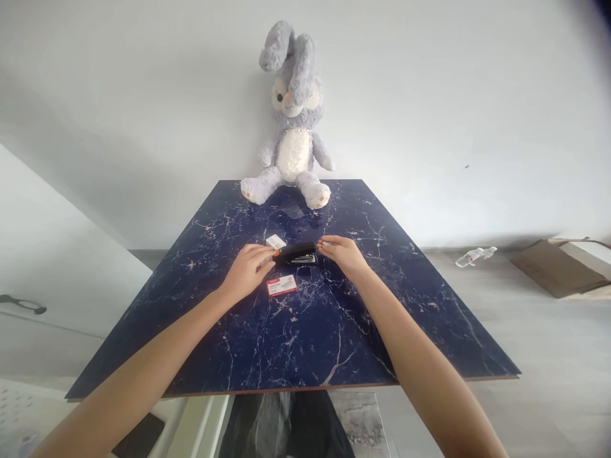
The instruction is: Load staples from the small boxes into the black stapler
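Observation:
A black stapler point(296, 252) with a small orange mark lies across the middle of the dark blue marbled table point(286, 343). My left hand point(249, 267) is closed round its left end. At the stapler's right end is my right hand point(342, 253), its fingers pinched together. Something small and pale shows at those fingertips, too small to name. Just below the stapler sits a red and white staple box point(281, 285). Behind it, near my left fingers, is a small white box point(275, 242).
A grey plush rabbit point(293, 152) sits at the table's far edge against the wall. On the floor to the right are a clear plastic bottle point(472, 256) and an open cardboard box point(558, 267). A white panel with a dark handle point(23, 304) stands at left.

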A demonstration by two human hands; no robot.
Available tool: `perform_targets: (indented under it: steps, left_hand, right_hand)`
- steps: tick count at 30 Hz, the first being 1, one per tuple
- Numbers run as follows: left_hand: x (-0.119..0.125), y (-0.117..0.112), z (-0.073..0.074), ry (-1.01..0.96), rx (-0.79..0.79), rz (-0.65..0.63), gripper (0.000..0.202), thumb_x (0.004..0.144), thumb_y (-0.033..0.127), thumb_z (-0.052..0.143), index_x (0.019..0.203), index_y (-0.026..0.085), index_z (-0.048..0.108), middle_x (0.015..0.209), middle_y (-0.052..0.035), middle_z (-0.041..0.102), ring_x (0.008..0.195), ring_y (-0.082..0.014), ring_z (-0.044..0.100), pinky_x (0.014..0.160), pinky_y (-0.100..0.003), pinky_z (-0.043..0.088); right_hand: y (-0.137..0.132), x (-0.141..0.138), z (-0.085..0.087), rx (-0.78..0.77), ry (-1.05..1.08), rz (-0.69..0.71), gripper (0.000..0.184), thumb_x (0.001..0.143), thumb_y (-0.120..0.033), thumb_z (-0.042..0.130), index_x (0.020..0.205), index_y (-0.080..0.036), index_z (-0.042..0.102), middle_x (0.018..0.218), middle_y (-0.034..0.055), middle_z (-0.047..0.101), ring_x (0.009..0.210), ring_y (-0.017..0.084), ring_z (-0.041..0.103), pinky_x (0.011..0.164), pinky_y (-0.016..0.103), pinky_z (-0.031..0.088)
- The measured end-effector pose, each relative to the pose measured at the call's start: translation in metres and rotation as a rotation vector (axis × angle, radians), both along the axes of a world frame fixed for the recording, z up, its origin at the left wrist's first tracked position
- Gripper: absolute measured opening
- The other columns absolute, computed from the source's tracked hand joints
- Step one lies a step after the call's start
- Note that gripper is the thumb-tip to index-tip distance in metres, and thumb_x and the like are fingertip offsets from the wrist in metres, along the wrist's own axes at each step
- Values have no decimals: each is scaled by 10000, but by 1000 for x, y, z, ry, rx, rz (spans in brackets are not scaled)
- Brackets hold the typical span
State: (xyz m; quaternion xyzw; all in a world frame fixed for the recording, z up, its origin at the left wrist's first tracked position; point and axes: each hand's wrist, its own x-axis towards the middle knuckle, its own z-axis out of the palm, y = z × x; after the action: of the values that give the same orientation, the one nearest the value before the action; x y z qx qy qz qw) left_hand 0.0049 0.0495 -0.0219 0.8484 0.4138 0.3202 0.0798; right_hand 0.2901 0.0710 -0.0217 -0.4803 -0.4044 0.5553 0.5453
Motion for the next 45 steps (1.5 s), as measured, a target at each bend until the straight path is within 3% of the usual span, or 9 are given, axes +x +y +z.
perform_targets:
  steps: [3, 8, 10, 15, 21, 28, 36, 45]
  left_hand:
    - [8, 8, -4, 10, -12, 29, 304, 920, 352, 649, 1182, 201, 682, 1208, -121, 686, 1196, -313, 548, 1015, -480, 435]
    - [8, 12, -3, 12, -17, 102, 212, 874, 327, 725, 1057, 220, 706, 1099, -95, 687, 1091, -289, 586, 962, -473, 464]
    - [2, 13, -1, -24, -30, 103, 204, 849, 331, 754, 1023, 230, 720, 1062, -84, 674, 1071, -282, 589, 957, -473, 476]
    - [-14, 16, -2, -119, -129, 95, 277, 852, 440, 734, 1060, 259, 755, 1040, -60, 619, 970, -236, 637, 914, -434, 531]
    - [-17, 23, -7, -224, -198, 52, 352, 830, 516, 736, 1084, 275, 770, 1034, -54, 646, 922, -206, 660, 921, -432, 562]
    - [-14, 12, -5, -196, -139, 47, 281, 843, 492, 732, 1015, 275, 780, 1006, -51, 662, 954, -225, 681, 939, -430, 541]
    - [-13, 10, -7, -121, -130, 49, 273, 868, 446, 714, 1080, 279, 758, 1132, -81, 685, 1102, -253, 625, 988, -457, 514]
    - [-15, 9, -8, -133, -61, 22, 258, 868, 440, 721, 1057, 276, 782, 1022, -59, 762, 1063, -252, 627, 940, -435, 541]
  right_hand:
    - [3, 4, -2, 45, -246, 38, 209, 803, -118, 724, 1008, -124, 689, 1003, 138, 745, 881, 239, 739, 896, 434, 604]
    - [3, 15, 0, 257, -964, 45, 146, 851, -165, 670, 984, -216, 704, 990, 68, 763, 929, 246, 724, 926, 420, 542]
    - [2, 18, 1, 283, -1049, 85, 97, 857, -211, 675, 944, -240, 706, 962, 37, 769, 922, 236, 724, 898, 384, 540]
    - [0, 16, 5, 269, -965, 106, 74, 827, -320, 724, 867, -259, 714, 923, 5, 770, 901, 207, 726, 842, 318, 541]
    - [-3, 15, 11, 255, -776, 162, 258, 804, -419, 745, 991, -245, 708, 1006, 35, 769, 952, 220, 718, 870, 347, 533]
    - [-1, 22, 10, 237, -743, 208, 341, 792, -542, 725, 909, -223, 701, 892, 31, 762, 787, 209, 695, 787, 347, 518]
    - [2, 37, -12, 227, -564, 211, 342, 742, -525, 777, 855, -219, 672, 890, 23, 750, 808, 193, 688, 813, 339, 523]
    - [-3, 30, -10, 263, -597, 283, 338, 765, -487, 781, 992, -243, 727, 1018, 41, 761, 900, 220, 719, 873, 373, 554]
